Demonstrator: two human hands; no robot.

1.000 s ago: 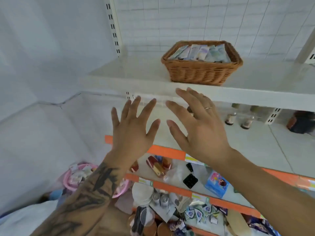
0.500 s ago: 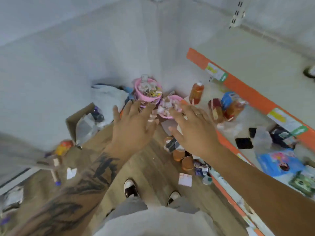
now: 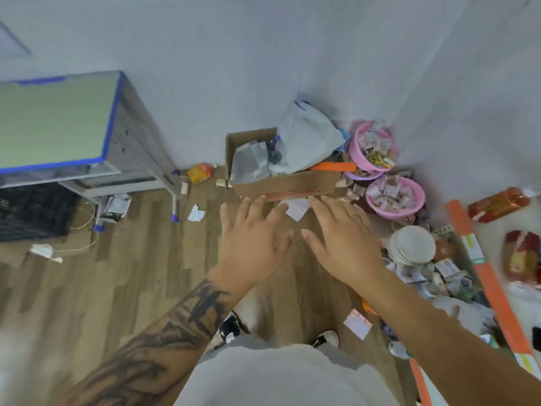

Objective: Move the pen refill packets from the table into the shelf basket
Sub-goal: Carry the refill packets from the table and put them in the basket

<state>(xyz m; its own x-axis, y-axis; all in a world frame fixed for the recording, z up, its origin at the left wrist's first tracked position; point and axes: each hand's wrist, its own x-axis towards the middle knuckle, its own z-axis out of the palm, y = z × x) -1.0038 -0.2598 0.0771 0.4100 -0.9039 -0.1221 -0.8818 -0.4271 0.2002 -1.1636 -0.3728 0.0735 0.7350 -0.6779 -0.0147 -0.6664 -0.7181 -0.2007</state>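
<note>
My left hand (image 3: 251,238) and my right hand (image 3: 342,241) hover side by side over the wooden floor, palms down, fingers spread, holding nothing. A table (image 3: 55,124) with a green top and blue edge stands at the far left, well away from both hands. No pen refill packets show on the part of its top that I see. The wicker shelf basket is out of view.
A cardboard box (image 3: 287,183) with bags sits on the floor just beyond my fingertips. Two pink tubs (image 3: 395,197) of small packets stand to its right. An orange-edged low shelf (image 3: 483,273) with goods runs along the right. Paper scraps litter the floor.
The view has swung from the shelf with the wicker basket down and left to the floor and table. Both hands stay out in front, spread and holding nothing.
</note>
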